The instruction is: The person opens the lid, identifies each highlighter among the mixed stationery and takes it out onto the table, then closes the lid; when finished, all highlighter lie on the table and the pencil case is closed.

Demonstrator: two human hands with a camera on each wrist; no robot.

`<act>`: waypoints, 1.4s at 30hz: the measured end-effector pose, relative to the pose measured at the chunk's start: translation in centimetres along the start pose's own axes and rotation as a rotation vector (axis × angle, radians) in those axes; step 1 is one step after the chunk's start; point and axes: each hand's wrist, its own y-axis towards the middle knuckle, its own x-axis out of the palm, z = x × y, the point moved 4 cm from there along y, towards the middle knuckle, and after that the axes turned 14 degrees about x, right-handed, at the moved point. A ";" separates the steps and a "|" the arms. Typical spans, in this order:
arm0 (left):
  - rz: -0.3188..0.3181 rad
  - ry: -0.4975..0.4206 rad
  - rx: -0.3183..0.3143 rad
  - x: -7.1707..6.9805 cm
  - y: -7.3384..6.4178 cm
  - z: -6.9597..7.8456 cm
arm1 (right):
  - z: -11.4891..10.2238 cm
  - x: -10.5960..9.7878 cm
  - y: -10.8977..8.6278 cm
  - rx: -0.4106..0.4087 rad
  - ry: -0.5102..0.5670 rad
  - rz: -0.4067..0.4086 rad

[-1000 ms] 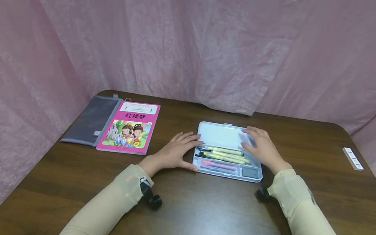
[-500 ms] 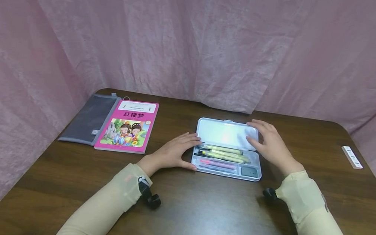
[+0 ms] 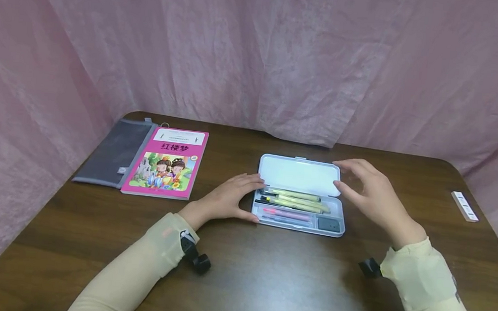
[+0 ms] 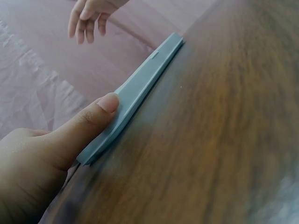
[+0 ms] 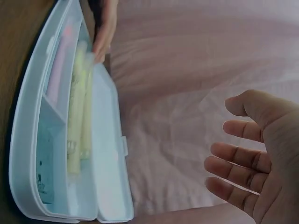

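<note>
On the table lies an opened pencil case [image 3: 298, 175], pale blue-white, its lid folded back flat. Inside are several yellow pens [image 3: 296, 200], a pink pen [image 3: 286, 213] and a dark grey eraser [image 3: 328, 224] in a corner compartment. My left hand [image 3: 226, 199] rests at the case's left end, fingers stretched along the rim. In the left wrist view its thumb [image 4: 91, 116] touches the case's front side. My right hand [image 3: 372, 196] hovers by the lid's right corner, holding nothing. The right wrist view shows it apart from the case, fingers loosely bent.
A pink book [image 3: 166, 163] with Chinese characters lies to the left, over the edge of a grey zip pouch [image 3: 113, 151]. At the far right is a small white strip [image 3: 464, 206] with dark marks. A pink curtain [image 3: 258, 52] hangs behind the table [image 3: 265, 275].
My right hand has moved right, off the inside of the lid and out past its corner. The left hand stays at the case's left end. The whole view has shifted slightly.
</note>
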 end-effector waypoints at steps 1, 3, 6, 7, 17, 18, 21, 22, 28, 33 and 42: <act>0.000 0.002 -0.002 0.0 0.0 0.0 | -0.1 -0.2 -0.2 -0.009 -0.005 0.011; 0.001 0.003 -0.003 -0.1 0.0 -0.1 | -0.4 -0.4 -0.7 -0.027 -0.015 0.033; 0.000 -0.001 -0.007 -0.1 0.0 -0.1 | -0.7 -0.7 -1.4 -0.074 -0.024 0.058; -0.001 -0.003 -0.010 -0.1 0.0 -0.1 | -0.7 -0.7 -1.6 -0.090 -0.024 0.063; 0.005 0.004 -0.003 -0.1 0.0 0.0 | -0.3 0.3 -3.5 -0.152 -0.010 -0.009; 0.003 0.009 -0.005 -0.1 -0.1 0.0 | -0.1 0.5 -3.7 -0.151 -0.008 -0.020; 0.002 0.019 -0.009 -0.2 -0.1 0.1 | 0.5 1.2 -4.0 -0.139 -0.009 -0.042; 0.003 0.022 -0.008 -0.2 -0.1 0.1 | 0.7 1.4 -4.1 -0.132 -0.010 -0.047; -0.003 0.025 -0.013 -0.2 0.0 0.3 | 2.3 2.6 -4.5 -0.099 -0.010 -0.080; -0.010 0.018 -0.028 -0.1 0.0 0.4 | 3.4 3.5 -4.5 -0.060 -0.022 -0.097; -0.011 0.022 -0.030 0.0 0.0 0.1 | 4.2 4.7 -3.2 0.017 -0.078 -0.160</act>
